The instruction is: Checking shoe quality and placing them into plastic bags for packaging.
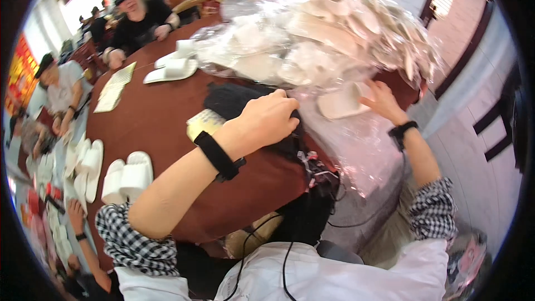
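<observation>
My left hand is closed, knuckles up, over the edge of a black cloth or bag and the clear plastic beside it. Its fingertips point away from view, so what it pinches is hidden. To its right a white slipper lies on the clear plastic bag, which hangs over the table edge. My right hand grips the slipper's right end, thumb at the near side and fingers behind. A yellowish patterned packet lies partly under my left forearm.
A big heap of white slippers in clear plastic fills the far right of the brown table. Slipper pairs stand left, another pair farther back. A paper sheet lies near a person in black. Other people sit left.
</observation>
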The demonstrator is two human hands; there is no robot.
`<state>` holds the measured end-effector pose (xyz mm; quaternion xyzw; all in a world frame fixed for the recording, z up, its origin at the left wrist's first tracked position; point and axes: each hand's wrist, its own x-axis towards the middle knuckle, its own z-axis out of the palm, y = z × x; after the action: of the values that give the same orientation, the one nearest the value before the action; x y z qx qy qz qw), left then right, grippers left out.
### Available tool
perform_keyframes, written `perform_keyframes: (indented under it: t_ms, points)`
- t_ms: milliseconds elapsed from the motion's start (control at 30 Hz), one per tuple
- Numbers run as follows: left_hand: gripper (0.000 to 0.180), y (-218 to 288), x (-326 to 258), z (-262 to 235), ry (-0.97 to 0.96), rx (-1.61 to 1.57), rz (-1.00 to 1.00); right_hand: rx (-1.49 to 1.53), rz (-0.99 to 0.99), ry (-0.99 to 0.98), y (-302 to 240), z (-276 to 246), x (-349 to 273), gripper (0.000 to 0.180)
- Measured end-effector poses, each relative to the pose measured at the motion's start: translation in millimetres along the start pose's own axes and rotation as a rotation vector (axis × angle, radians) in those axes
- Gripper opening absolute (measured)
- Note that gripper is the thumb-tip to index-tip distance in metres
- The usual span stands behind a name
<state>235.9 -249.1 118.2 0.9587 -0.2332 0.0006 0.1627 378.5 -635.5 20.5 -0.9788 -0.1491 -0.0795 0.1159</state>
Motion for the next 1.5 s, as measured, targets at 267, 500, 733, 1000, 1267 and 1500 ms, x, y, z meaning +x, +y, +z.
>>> perform_keyframes:
  t_ms: [267, 500, 733, 1000, 1267, 1500]
  points:
    - [0.041, -56, -178, -130, 0.049, 0.133, -0.287, 0.451, -0.135, -0.035, -26, -91, -74, 0.041]
    - [0.042, -139, -351, -104, 0.113, -0.003, -0.740, 0.646, -0.218, -0.152, -164, -119, -121, 0.039]
    - [0.047, -132, -425, -23, 0.488, 0.043, -0.651, 0.596, -0.839, -0.511, -345, -84, -120, 0.039]
    - [0.068, -119, -454, 52, 0.584, 0.168, -0.717, 0.732, -1.240, -0.580, -496, 43, -139, 0.032]
    - [0.056, -100, -420, 46, 0.439, 0.341, -0.675, 0.638, -1.296, -0.170, -544, 102, -117, 0.038]
    - [0.050, -119, -397, 28, 0.248, 0.137, -0.372, 0.706, -1.112, -0.325, -519, 93, -92, 0.015]
